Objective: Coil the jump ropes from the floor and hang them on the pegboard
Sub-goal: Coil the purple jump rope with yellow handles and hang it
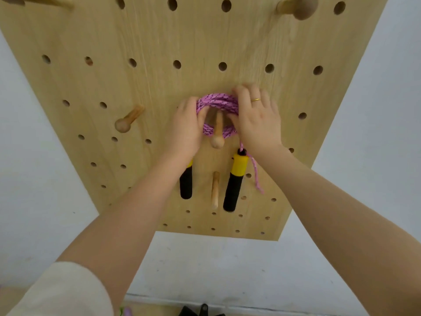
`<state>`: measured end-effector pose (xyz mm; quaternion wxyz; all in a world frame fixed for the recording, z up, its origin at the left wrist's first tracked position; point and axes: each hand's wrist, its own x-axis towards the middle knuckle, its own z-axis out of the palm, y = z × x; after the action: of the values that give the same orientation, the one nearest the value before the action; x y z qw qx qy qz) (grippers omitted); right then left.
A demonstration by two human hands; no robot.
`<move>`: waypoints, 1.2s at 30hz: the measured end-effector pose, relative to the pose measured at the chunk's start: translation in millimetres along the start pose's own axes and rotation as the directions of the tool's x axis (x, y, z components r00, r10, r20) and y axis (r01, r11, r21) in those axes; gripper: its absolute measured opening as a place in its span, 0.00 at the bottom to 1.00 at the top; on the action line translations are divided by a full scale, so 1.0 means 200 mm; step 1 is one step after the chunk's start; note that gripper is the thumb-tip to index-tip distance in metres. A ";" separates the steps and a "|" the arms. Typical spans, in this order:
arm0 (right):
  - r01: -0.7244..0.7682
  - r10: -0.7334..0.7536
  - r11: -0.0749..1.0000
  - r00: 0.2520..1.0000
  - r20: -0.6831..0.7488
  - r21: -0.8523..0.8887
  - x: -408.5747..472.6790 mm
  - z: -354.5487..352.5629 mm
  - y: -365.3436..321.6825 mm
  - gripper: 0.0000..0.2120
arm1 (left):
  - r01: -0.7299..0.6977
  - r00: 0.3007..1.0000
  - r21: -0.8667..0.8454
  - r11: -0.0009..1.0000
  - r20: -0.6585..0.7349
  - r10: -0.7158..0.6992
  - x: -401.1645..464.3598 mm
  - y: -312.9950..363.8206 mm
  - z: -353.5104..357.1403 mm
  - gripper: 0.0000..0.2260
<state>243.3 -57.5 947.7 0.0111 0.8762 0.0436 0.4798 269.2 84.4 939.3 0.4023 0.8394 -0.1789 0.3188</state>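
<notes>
Bright, even, soft daylight with faint shadows; slight motion blur throughout, and wide-angle distortion bends the pegboard edges outward.

Left black-and-yellow foam handle: top hidden behind left hand. Coiled pink braided rope: sides covered by both hands. Black objects at bottom edge: cut off, unidentifiable. Top-left wooden peg: cropped, blurred

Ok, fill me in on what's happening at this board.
A person is hanging a coiled pink jump rope on a wooden pegboard. Both hands grip the coil, the left hand on its left side and the right hand on its right, with the coil looped around a peg. The two black-and-yellow handles dangle below it.
</notes>
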 end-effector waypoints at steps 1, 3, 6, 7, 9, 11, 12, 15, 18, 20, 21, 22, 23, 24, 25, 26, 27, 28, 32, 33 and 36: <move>0.017 -0.019 1.000 0.995 -0.095 -0.022 0.01 0.03 0.02 0.17 | -0.032 0.999 0.064 0.997 -0.031 0.034 0.01 -0.01 0.01 0.14; 0.094 -0.104 0.992 0.984 -0.141 -0.079 0.00 0.08 0.06 0.16 | -0.113 0.992 0.286 0.952 -0.014 0.122 0.00 -0.04 0.05 0.18; 0.151 -0.157 0.981 0.987 -0.041 -0.122 -0.12 0.13 0.07 0.20 | -0.151 0.986 0.527 0.836 0.014 0.169 -0.07 -0.09 0.11 0.29; 0.133 -0.133 0.985 0.991 0.005 -0.112 -0.16 0.13 0.06 0.23 | -0.130 0.990 0.540 0.832 0.021 0.140 -0.09 -0.10 0.12 0.31; 0.093 -0.086 0.993 0.991 0.105 -0.069 -0.22 0.10 0.02 0.27 | -0.105 0.994 0.494 0.863 0.073 0.079 -0.13 -0.09 0.11 0.30; 0.042 -0.055 0.997 0.972 0.229 0.062 -0.24 0.04 -0.01 0.28 | -0.123 0.984 0.410 0.904 0.171 0.056 -0.17 -0.08 0.06 0.31; -0.020 -0.027 0.987 0.958 0.285 0.159 -0.25 0.00 -0.03 0.28 | -0.126 0.978 0.362 0.924 0.201 0.055 -0.20 -0.07 0.03 0.31; -0.206 0.101 0.917 0.948 0.300 0.343 -0.36 -0.11 -0.11 0.27 | -0.063 0.973 0.204 0.977 0.232 0.014 -0.33 -0.06 -0.07 0.31; -0.257 0.166 0.873 0.956 0.242 0.414 -0.60 -0.21 -0.20 0.23 | -0.152 0.952 0.125 0.981 0.285 0.111 -0.55 -0.12 -0.16 0.28; -0.318 0.210 0.861 0.933 0.292 0.396 -0.78 -0.25 -0.26 0.20 | -0.158 0.936 0.079 0.984 0.328 0.124 -0.70 -0.20 -0.18 0.26; -0.364 0.238 0.858 0.908 0.346 0.363 -0.84 -0.27 -0.29 0.19 | -0.131 0.928 0.050 0.990 0.357 0.105 -0.76 -0.22 -0.19 0.25; -0.407 0.267 0.850 0.880 0.393 0.335 -0.87 -0.27 -0.32 0.18 | -0.094 0.918 0.013 0.996 0.388 0.081 -0.80 -0.22 -0.18 0.25; -0.445 0.293 0.829 0.861 0.416 0.338 -0.88 -0.27 -0.35 0.18 | -0.052 0.916 -0.034 0.998 0.396 0.061 -0.81 -0.21 -0.18 0.25; -0.476 0.320 0.799 0.854 0.411 0.367 -0.85 -0.28 -0.37 0.17 | -0.012 0.923 -0.088 0.996 0.383 0.044 -0.79 -0.18 -0.18 0.25; -0.498 0.355 0.767 0.854 0.380 0.404 -0.79 -0.28 -0.40 0.16 | 0.016 0.932 -0.143 0.990 0.359 0.037 -0.76 -0.15 -0.17 0.24; -0.508 0.387 0.745 0.857 0.340 0.433 -0.71 -0.29 -0.41 0.15 | 0.031 0.943 -0.193 0.981 0.331 0.036 -0.71 -0.11 -0.17 0.23; -0.509 0.408 0.733 0.859 0.308 0.450 -0.64 -0.30 -0.41 0.14 | 0.045 0.950 -0.232 0.972 0.310 0.030 -0.65 -0.08 -0.17 0.22; -0.514 0.419 0.726 0.858 0.297 0.458 -0.57 -0.30 -0.41 0.14 | 0.057 0.953 -0.258 0.964 0.303 0.025 -0.59 -0.06 -0.18 0.21; -0.536 0.422 0.714 0.843 0.334 0.451 -0.40 -0.29 -0.37 0.12 | 0.098 0.953 -0.290 0.952 0.304 -0.005 -0.45 -0.02 -0.18 0.15; -0.557 0.429 0.692 0.829 0.359 0.460 -0.37 -0.29 -0.36 0.13 | 0.119 0.953 -0.312 0.943 0.304 -0.020 -0.42 -0.02 -0.18 0.15; -0.613 0.439 0.610 0.789 0.430 0.502 -0.32 -0.29 -0.32 0.14 | 0.196 0.958 -0.409 0.891 0.273 -0.085 -0.37 -0.04 -0.16 0.11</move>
<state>156.8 -1.2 921.8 -0.4132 0.8579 -0.0653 0.2985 205.7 118.4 899.6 0.5747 0.7732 -0.2321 0.1338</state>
